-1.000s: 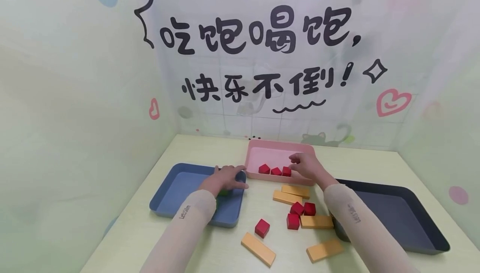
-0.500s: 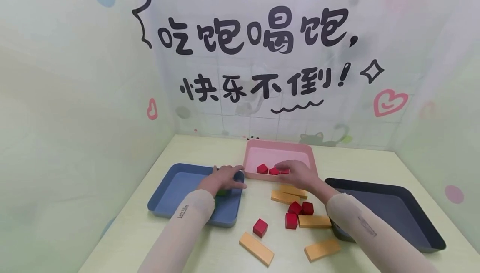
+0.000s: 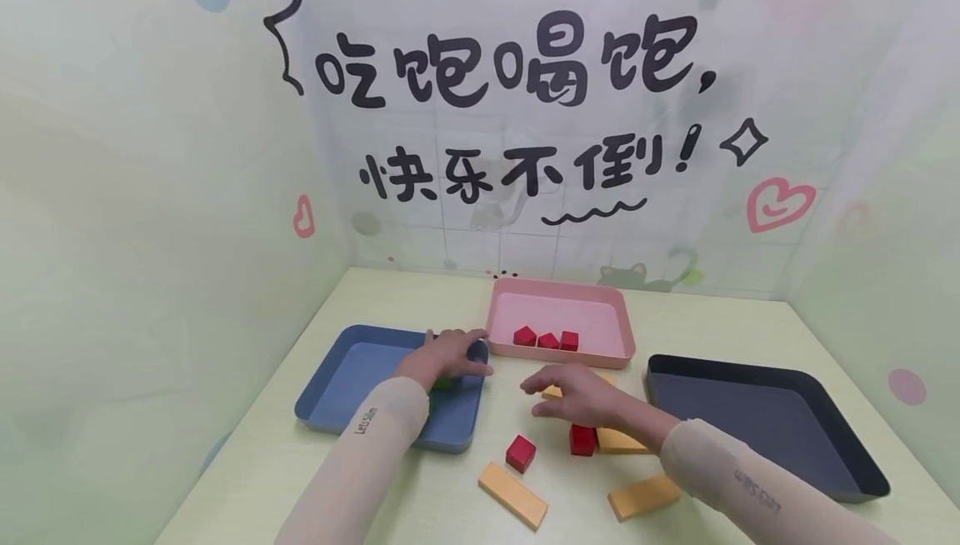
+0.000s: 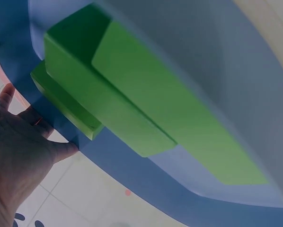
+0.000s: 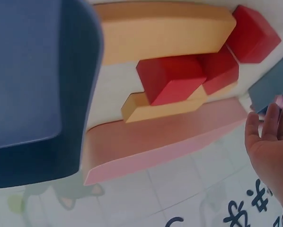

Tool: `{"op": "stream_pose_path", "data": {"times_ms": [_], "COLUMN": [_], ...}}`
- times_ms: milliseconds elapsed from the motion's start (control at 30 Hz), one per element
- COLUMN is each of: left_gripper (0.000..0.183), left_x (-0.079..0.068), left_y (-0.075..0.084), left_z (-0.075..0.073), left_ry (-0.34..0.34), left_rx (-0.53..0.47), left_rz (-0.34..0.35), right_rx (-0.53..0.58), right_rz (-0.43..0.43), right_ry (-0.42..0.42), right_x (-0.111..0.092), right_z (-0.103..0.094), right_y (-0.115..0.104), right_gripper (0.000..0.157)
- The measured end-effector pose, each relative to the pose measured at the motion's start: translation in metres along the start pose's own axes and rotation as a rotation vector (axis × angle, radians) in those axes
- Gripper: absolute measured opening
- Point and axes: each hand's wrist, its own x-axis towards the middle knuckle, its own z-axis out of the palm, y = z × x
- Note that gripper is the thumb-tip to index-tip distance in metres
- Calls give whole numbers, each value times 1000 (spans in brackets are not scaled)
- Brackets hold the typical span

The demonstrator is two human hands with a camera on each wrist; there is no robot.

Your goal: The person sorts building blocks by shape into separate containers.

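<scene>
My right hand hovers with loosely bent fingers over the loose blocks in the middle of the table, nothing in its grasp. Beneath it are a red cube and a yellow block; it partly hides other pieces. The right wrist view shows another red cube there. My left hand rests at the far right corner of the blue tray, fingers spread, thumb at the rim. Several green blocks lie inside that tray. Near the middle, one red cube sits apart, close to a yellow block.
Behind the blocks stands a pink tray with three red cubes along its near side. A dark tray stands on the right. Another yellow block lies by its near left corner. A printed curtain closes off the back.
My right hand has come from over the pink tray back toward me, above the loose blocks. The red cubes in the pink tray show fully now. My left hand stays at the blue tray.
</scene>
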Motion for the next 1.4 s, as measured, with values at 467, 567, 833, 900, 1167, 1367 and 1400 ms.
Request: {"op": "stream_pose_path", "data": {"times_ms": [467,567,833,900,1167,1367,1400], "left_gripper": [75,75,76,76,75,74,74], "left_x": [-1,-1,-1,-1,-3,-3,-2], "left_y": [0,0,1,1,1,0,0], "left_z": [0,0,0,0,0,0,0], "left_ry": [0,1,1,0,0,1,2], "left_rx": [3,2,-4,-2,-3,-2,0], "left_rz": [4,5,-4,-3,-1,4,6], "right_rx": [-45,-85,-137,-161,-233,-249,-246], "right_rz": [-26,-51,-113,-134,-189,-230,-227], "right_ry": [-183,-194,-202,-200,-209,-213,-215], "right_x": [-4,-4,-5,-5,-1,-1,-1], "right_z": [25,28,31,31,33,32,31], "right_y": [-4,-1,2,3,4,4,4], "right_gripper": [38,38,36,36,36,33,32]}}
